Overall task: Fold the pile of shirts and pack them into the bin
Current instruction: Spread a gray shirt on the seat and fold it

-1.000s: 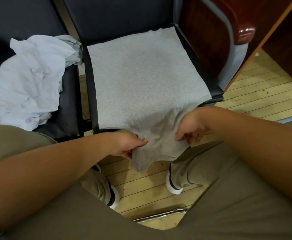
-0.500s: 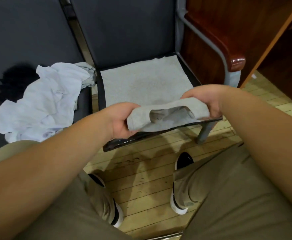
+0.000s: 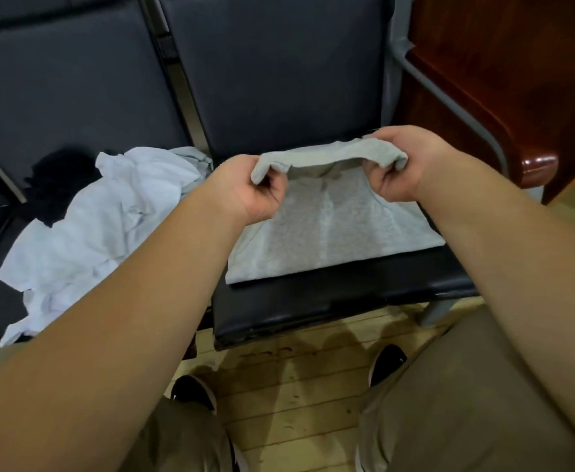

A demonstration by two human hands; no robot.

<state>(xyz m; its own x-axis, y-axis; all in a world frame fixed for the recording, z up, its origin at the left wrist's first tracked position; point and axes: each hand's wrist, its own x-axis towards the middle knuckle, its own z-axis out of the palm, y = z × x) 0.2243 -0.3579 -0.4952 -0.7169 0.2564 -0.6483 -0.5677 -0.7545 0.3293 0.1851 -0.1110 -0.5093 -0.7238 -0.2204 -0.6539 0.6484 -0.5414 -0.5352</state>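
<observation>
The grey shirt (image 3: 330,229) is spread on the black chair seat (image 3: 313,301), with one edge held raised and gripped at its ends by the left hand (image 3: 255,192) and right hand (image 3: 407,168). Bare seat is left along the front edge. White shirts (image 3: 102,216) are heaped on the neighbouring seat, above a plank floor (image 3: 296,403).

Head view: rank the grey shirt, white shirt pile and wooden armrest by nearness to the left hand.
1. grey shirt, gripped by the left hand.
2. white shirt pile, on the seat to its left.
3. wooden armrest, far right, beyond the right hand.
</observation>
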